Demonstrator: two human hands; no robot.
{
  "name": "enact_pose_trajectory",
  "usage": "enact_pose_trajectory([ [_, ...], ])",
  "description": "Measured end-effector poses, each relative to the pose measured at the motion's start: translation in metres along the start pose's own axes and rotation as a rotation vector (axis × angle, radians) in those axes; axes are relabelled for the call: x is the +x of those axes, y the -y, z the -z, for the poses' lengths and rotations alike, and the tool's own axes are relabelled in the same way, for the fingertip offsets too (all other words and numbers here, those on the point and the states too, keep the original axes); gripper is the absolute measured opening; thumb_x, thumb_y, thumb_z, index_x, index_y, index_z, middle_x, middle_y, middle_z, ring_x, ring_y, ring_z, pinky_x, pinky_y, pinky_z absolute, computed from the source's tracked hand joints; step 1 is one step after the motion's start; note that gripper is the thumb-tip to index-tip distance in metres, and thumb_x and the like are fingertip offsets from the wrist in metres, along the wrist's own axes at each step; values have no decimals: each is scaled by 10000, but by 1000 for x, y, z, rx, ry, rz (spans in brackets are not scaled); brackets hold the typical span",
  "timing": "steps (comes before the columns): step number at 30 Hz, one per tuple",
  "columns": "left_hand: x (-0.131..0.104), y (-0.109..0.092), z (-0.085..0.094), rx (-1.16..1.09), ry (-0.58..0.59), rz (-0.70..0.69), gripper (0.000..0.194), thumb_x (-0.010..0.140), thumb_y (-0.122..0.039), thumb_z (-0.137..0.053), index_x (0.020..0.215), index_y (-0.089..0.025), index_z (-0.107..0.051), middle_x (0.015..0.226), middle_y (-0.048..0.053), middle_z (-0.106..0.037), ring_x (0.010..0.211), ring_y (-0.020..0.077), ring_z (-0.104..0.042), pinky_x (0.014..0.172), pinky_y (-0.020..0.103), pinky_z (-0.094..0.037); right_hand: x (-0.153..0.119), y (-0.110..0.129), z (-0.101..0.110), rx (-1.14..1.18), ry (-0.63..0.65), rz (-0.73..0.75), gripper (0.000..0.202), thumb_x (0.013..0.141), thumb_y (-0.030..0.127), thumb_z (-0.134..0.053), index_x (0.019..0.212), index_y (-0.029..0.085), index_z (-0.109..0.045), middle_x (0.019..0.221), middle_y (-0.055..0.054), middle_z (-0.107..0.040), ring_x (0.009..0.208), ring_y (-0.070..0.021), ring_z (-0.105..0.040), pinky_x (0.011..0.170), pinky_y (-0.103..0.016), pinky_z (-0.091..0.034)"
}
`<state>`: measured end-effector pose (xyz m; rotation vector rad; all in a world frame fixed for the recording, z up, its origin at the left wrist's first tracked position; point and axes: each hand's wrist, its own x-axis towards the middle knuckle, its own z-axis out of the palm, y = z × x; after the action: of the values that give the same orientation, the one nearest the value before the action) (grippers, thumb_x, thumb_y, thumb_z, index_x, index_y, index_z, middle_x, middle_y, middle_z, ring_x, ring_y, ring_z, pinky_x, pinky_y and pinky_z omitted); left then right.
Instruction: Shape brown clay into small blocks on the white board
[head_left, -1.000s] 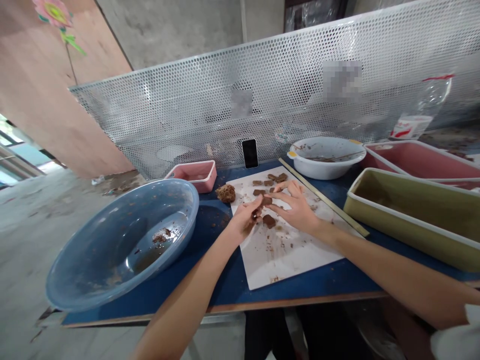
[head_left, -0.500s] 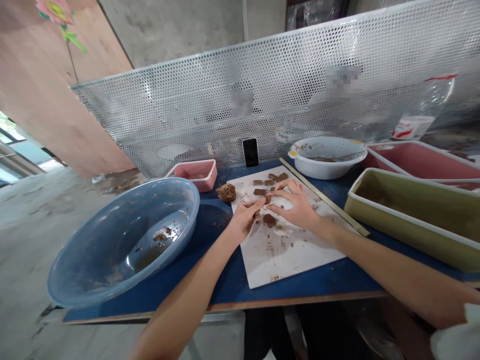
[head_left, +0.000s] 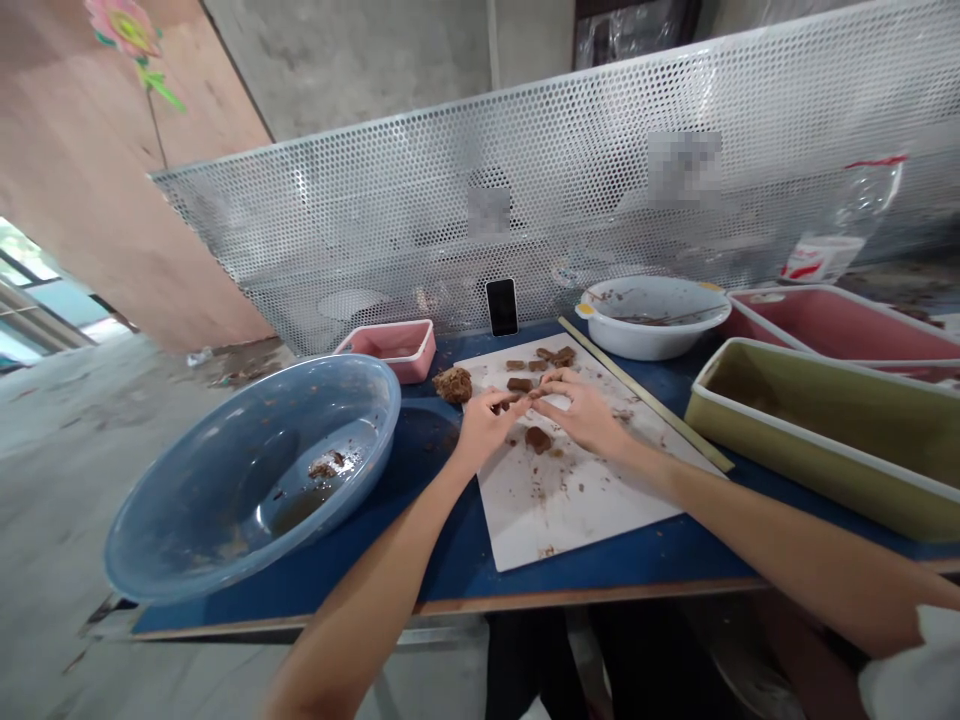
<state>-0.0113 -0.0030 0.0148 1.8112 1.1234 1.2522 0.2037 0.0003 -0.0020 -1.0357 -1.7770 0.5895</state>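
Observation:
Over the white board (head_left: 525, 520), my left hand (head_left: 484, 428) and my right hand (head_left: 583, 412) meet at their fingertips. Between them they pinch a small lump of brown clay (head_left: 535, 394), mostly covered by the fingers. Just below the fingertips a round dark brown piece of clay (head_left: 538, 440) lies on the board. Beyond my hands are several short brown clay blocks (head_left: 519, 384). A rough, fibrous brown clump (head_left: 453, 384) sits at the board's left edge. Crumbs and smears dot the board around my hands.
A large blue basin (head_left: 187, 500) with some murky water stands left. Behind it is a small pink tub (head_left: 427, 350). A phone (head_left: 502, 306) leans on the perforated screen (head_left: 390, 200). To the right are a wooden strip (head_left: 652, 400), a white basin (head_left: 652, 345) and a green trough (head_left: 810, 455).
My right hand's fingers have drawn in from a looser spread and now close on the clay lump together with the left fingertips. The view has shifted slightly.

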Motion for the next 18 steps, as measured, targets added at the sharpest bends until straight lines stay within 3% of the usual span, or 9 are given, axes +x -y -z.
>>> enact_pose_trajectory([
  [10, -4, -5, -4, -10, -58, 11, 376, 876, -560, -851, 793, -193, -876, 773, 48, -696, 737, 182, -554, 721, 308, -407, 1, 0, 1, -109, -34, 107, 346, 1060, 599, -701, 1012, 286, -839, 1153, -102, -724, 1157, -310, -725, 1078, -540, -592],
  [18, -3, -1, -4, 22, -53, -15, 421, 923, -556, -791, 727, -184, -808, 743, 38, -665, 741, 182, -554, 735, 310, -402, 2, -6, 2, -105, 17, 110, 417, 1109, 605, -604, 981, 267, -813, 1157, -123, -717, 1186, -317, -710, 1089, -547, -598],
])
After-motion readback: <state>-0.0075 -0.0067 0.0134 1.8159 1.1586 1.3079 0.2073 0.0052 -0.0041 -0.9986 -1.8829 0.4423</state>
